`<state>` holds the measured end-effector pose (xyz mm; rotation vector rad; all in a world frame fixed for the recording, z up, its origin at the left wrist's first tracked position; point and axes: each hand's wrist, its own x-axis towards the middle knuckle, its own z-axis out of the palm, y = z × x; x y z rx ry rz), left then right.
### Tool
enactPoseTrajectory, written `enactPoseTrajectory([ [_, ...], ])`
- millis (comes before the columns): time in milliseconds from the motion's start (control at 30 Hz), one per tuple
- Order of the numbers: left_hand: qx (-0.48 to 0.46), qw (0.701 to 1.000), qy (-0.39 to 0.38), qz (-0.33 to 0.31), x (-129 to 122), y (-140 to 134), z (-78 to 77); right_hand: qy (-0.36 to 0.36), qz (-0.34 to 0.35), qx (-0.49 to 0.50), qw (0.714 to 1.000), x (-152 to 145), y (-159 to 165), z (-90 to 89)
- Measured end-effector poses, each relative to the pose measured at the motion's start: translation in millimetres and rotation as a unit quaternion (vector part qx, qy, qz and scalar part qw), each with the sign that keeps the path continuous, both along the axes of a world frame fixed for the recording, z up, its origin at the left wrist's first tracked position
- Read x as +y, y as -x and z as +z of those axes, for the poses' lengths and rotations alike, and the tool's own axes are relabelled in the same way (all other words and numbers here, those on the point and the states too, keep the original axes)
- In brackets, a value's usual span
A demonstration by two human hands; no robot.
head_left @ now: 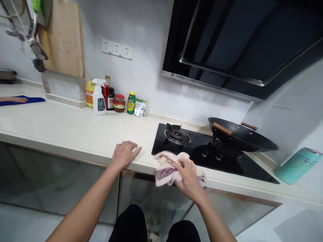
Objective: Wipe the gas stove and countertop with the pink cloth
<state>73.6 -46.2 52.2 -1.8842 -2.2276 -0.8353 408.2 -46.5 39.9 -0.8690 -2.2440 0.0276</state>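
My right hand (186,174) grips a crumpled pink and white cloth (165,174) at the counter's front edge, by the near left corner of the black gas stove (199,158). Part of the cloth is hidden beneath my fingers. On the pale countertop (75,131) left of the stove rests my left hand (125,153), its thumb apart from the fingers and nothing in it. Behind the cloth stands the left burner (177,135), with its pan support in place.
A black wok (244,137) with wooden handles sits over the right burner, beside a teal canister (297,165). Along the wall are a white spray bottle (99,99), a sauce jar (119,103) and other containers. Another person's hand (15,99) lies on a blue cloth (34,99). A range hood (227,43) overhangs the stove.
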Motion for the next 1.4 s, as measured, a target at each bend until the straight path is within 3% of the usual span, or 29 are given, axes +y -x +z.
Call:
enactPoseTrajectory([
  [100,-0.015,1.000,0.010,-0.008,-1.2,0.0,1.7,0.101,0.047,-0.098,0.989,3.4,-19.3,-3.5],
  [200,-0.025,0.998,-0.042,-0.045,-5.7,-18.0,-0.8,0.175,0.063,-0.028,0.982,5.7,-44.1,1.5],
  [267,-0.007,0.986,-0.097,-0.135,-9.7,-43.0,-5.0,0.189,0.050,0.028,0.980,10.0,-57.0,1.8],
  [333,0.040,0.957,-0.119,-0.263,-12.0,-73.0,-9.3,0.178,0.042,0.028,0.983,15.7,-64.7,-1.8],
  [400,0.105,0.916,-0.094,-0.375,-10.7,-100.0,-11.5,0.161,0.044,0.003,0.986,21.0,-68.5,-6.0],
  [467,0.167,0.885,-0.048,-0.431,-5.7,-118.5,-9.9,0.161,0.055,0.006,0.985,24.7,-70.6,-7.1],
  [567,0.231,0.875,-0.009,-0.426,3.9,-132.6,-1.0,0.216,0.076,0.054,0.972,27.8,-71.5,-3.1],
  [667,0.277,0.863,-0.035,-0.421,9.8,-145.2,7.2,0.276,0.103,0.123,0.947,31.7,-70.7,-1.3],
  [767,0.308,0.845,-0.059,-0.433,12.4,-167.3,2.8,0.299,0.114,0.227,0.920,41.9,-77.3,-5.7],
  [833,0.312,0.853,-0.072,-0.411,13.6,-189.0,-7.4,0.253,0.049,0.316,0.913,54.2,-91.9,-9.7],
  [900,0.308,0.870,-0.093,-0.373,15.6,-216.9,-19.9,0.157,-0.085,0.386,0.905,70.2,-114.1,-13.3],
  [967,0.302,0.885,-0.104,-0.338,19.7,-249.9,-32.1,0.083,-0.236,0.373,0.894,87.4,-137.9,-16.6],
  [1033,0.291,0.898,-0.104,-0.312,26.2,-284.1,-42.5,0.071,-0.329,0.304,0.891,103.1,-156.2,-20.0],
  [1133,0.267,0.910,-0.117,-0.295,36.7,-323.5,-53.9,0.094,-0.360,0.250,0.894,117.9,-168.8,-25.4],
  [1200,0.258,0.907,-0.136,-0.303,40.6,-335.2,-58.0,0.098,-0.374,0.250,0.888,120.7,-171.1,-28.7],
  [1300,0.257,0.898,-0.150,-0.324,40.7,-331.5,-58.1,0.103,-0.383,0.243,0.885,117.5,-172.9,-32.2],
  [1400,0.257,0.894,-0.149,-0.336,36.5,-311.0,-53.4,0.103,-0.377,0.228,0.892,112.9,-173.3,-33.3],
])
